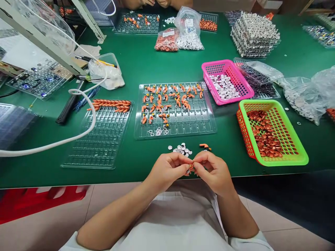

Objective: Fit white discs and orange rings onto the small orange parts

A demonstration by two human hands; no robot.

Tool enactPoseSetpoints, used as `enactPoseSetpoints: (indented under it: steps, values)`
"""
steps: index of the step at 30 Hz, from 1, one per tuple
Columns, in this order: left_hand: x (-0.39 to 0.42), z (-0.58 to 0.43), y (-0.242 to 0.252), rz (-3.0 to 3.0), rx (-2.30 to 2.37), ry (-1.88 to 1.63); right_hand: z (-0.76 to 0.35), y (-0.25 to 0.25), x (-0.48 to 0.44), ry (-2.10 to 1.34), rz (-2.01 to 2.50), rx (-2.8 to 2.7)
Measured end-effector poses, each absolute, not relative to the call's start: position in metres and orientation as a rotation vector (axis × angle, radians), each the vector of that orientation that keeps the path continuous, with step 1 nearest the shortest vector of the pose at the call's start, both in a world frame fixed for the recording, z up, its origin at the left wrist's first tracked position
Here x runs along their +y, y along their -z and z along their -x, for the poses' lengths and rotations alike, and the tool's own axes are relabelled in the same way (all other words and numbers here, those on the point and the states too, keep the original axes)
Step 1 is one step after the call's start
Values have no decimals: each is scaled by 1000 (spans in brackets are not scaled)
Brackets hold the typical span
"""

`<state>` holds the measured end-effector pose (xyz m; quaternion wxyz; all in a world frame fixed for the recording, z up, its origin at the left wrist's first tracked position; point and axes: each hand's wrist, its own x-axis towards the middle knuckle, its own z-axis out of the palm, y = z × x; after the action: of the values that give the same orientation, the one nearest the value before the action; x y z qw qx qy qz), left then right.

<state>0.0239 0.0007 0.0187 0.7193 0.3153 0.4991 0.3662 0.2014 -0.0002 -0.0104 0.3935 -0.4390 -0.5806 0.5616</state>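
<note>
Both hands meet at the table's front edge. My left hand [169, 169] pinches a small orange piece [191, 166] with a pale part at its lower side. The fingertips of my right hand [212, 170] close on the same piece from the other side. Just beyond the fingers lie a small heap of white discs [182, 150] and a loose orange part [204, 145]. Farther back, a clear tray [193, 126] holds rows of orange parts, with several white rings near its front. The fingers partly cover the held piece.
A pink basket [248, 89] of white discs and a green basket [295, 161] of copper-orange pieces stand right. Left are another clear tray [91, 150], a black-handled tool [68, 108] and a white cable [52, 145]. Across the table are bags [188, 31], stacked trays [253, 35] and another person's hands.
</note>
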Motion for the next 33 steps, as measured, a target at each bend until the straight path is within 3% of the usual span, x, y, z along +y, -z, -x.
enactPoseSetpoints:
  steps: [6, 14, 33]
  values:
    - [-1, -25, -15, -703, 1172, -889, -198, 12, -3, -1395, 1152, -1467]
    - [1, -24, -4, -637, 1149, -1081, -191, 18, -21, -1106, 1174, -1553]
    - [-12, -39, -3, -782, 1231, -1227, -169, 28, -10, -1944, 990, -561]
